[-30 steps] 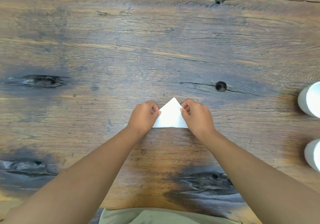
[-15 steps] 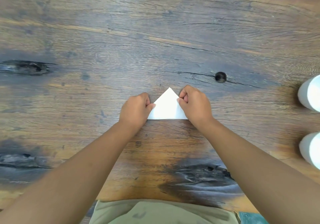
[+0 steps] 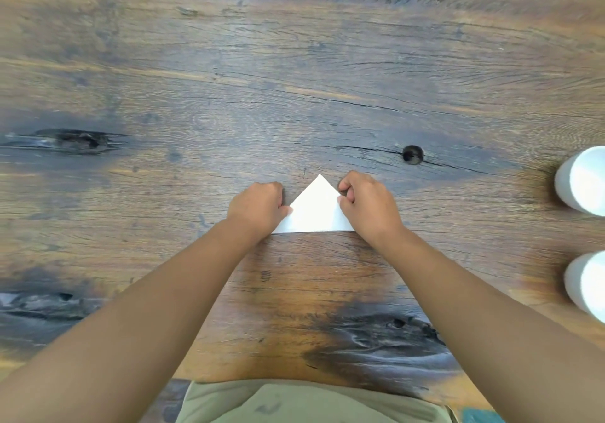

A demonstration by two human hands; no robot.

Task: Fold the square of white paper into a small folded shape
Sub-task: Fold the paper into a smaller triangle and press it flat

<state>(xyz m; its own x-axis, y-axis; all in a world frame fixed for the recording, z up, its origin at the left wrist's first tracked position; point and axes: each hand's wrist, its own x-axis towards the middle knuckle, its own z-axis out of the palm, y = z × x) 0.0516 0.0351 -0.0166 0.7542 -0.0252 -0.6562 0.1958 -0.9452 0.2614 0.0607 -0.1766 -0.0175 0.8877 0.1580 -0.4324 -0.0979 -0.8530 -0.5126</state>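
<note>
head cam, steep down, close, table (image 3: 294,62)

Even, diffuse overhead light; no glare on the wooden table (image 3: 294,79). Soft, short shadows lie left of the two white cylinders (image 3: 586,180), well right of the grip. Wide-angle lens bows the grain at the edges; fine detail is slightly soft throughout.

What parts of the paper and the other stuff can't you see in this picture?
Head view only:
- Paper: both bottom corners are covered, one by the left hand, one by the right hand.
- Fingers: curled under each fist, so the grip on the paper is hidden.
- Layers in the fold: too thin to count.
- Two white round objects: cut off by the right edge.
</note>
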